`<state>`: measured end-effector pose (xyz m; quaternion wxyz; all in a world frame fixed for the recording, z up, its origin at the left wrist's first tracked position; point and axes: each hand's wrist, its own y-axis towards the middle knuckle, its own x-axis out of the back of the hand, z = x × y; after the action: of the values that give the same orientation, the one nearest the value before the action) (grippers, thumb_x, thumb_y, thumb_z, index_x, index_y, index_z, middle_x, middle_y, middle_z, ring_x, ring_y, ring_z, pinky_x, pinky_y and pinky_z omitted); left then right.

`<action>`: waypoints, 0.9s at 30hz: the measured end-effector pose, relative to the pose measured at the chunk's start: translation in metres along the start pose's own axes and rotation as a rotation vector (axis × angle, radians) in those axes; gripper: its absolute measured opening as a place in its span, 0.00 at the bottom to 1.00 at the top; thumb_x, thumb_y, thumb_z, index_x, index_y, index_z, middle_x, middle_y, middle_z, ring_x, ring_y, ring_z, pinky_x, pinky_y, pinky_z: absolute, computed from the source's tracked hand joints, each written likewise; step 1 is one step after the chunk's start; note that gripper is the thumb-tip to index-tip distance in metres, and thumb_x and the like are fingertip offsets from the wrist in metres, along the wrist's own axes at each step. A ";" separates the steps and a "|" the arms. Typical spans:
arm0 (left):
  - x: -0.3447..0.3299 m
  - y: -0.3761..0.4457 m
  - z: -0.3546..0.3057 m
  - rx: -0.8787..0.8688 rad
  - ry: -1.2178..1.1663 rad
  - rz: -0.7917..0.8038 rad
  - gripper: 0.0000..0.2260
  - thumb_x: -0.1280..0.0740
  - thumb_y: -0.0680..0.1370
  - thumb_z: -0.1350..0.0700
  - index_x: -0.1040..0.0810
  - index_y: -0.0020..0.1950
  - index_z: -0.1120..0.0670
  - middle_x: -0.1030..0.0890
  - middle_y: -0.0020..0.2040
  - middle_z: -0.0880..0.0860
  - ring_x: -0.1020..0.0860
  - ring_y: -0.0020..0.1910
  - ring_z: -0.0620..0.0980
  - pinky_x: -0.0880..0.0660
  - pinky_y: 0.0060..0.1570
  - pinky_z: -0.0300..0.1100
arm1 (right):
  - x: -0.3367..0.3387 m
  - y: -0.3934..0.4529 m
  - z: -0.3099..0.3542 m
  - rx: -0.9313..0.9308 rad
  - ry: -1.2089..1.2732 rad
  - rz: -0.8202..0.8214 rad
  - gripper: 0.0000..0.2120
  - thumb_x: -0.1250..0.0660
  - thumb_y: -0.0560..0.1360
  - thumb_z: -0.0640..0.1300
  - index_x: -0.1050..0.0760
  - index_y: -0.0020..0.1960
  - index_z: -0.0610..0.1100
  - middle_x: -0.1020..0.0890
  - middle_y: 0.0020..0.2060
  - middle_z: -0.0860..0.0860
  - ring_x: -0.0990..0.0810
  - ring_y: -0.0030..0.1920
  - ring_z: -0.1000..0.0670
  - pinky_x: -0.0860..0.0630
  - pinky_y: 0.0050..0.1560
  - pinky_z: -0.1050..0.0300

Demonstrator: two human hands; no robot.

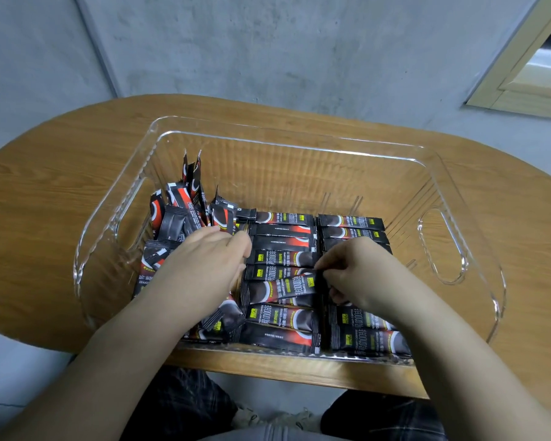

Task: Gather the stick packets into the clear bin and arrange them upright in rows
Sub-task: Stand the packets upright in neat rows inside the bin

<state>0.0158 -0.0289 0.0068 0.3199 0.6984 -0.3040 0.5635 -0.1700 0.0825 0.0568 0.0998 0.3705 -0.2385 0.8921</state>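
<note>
- Dark plaid trousers (185, 405) at 6 o'clock, nearest us, below the table edge.
- Table (45, 198): oval, warm wood grain, smooth; it carries the bin.
- Clear bin (477, 249): rigid transparent plastic, ribbed walls, rounded corners, an oval handle cut-out at 3 o'clock.
- Stick packets (280, 337): slim glossy black sachets with red and yellow print, all inside the bin. We count two neat columns, centre and 3 o'clock side, lying flat, long axes running 9-to-3. At 9 o'clock a loose heap, several packets standing or leaning, ends pointing toward 12.
- Our right hand (360, 275): fingers curled, pinching the 3 o'clock end of one tilted packet (283, 289), which lies askew across the centre column, its far end dipping toward 8.
- Our left hand (204, 265): back uppermost, between heap and centre column, fingertips tucked among the packets; whether it grips anything we cannot tell.
- Grey concrete wall (299, 43) at 12 o'clock; pale wooden frame (522, 74) at 2.
</note>
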 end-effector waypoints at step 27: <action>0.006 -0.005 -0.004 -0.071 0.069 0.038 0.09 0.32 0.71 0.39 0.24 0.39 0.44 0.21 0.45 0.42 0.25 0.59 0.45 0.55 0.66 0.38 | -0.034 -0.008 0.011 0.262 -0.466 0.139 0.09 0.33 0.71 0.41 0.21 0.50 0.47 0.18 0.45 0.47 0.20 0.47 0.44 0.21 0.47 0.50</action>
<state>0.0181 -0.0229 0.0125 0.3440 0.6608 -0.3258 0.5821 -0.1364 0.0840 0.0424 -0.0679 0.5581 -0.1623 0.8109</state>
